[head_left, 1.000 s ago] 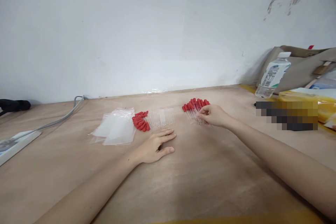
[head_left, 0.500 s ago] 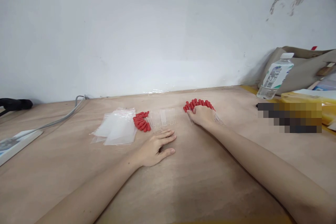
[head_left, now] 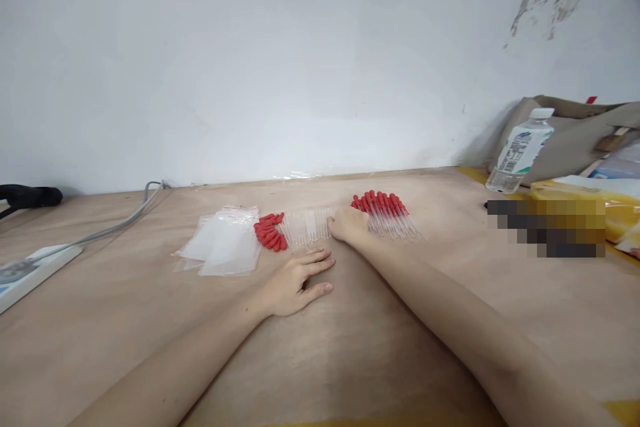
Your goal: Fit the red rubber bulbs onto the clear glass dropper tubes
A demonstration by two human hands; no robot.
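Observation:
My left hand [head_left: 299,282] lies flat on the table with its fingers apart, just below a row of thin clear tubes [head_left: 306,227]. At the right end of that row, my right hand [head_left: 349,223] is closed, its thumb tip touching or very near the last tubes. Its other fingertips are hidden, so I cannot see what they hold. Loose red rubber bulbs [head_left: 270,233] lie in a curved cluster left of the tubes. Beyond my right hand, droppers with red bulbs [head_left: 381,203] and clear stems lie side by side in a row.
Clear zip bags [head_left: 227,243] are piled left of the bulbs. A grey cable [head_left: 117,223] runs to a white power strip [head_left: 45,273]. On the right stand a plastic bottle [head_left: 520,150] and a beige bag [head_left: 575,140]; a yellow package [head_left: 565,190] lies in front. The wall bounds the back.
My right hand has moved left, from the row of red-bulbed droppers to the end of the clear tubes. The droppers' stems now show. My left hand has stayed in place.

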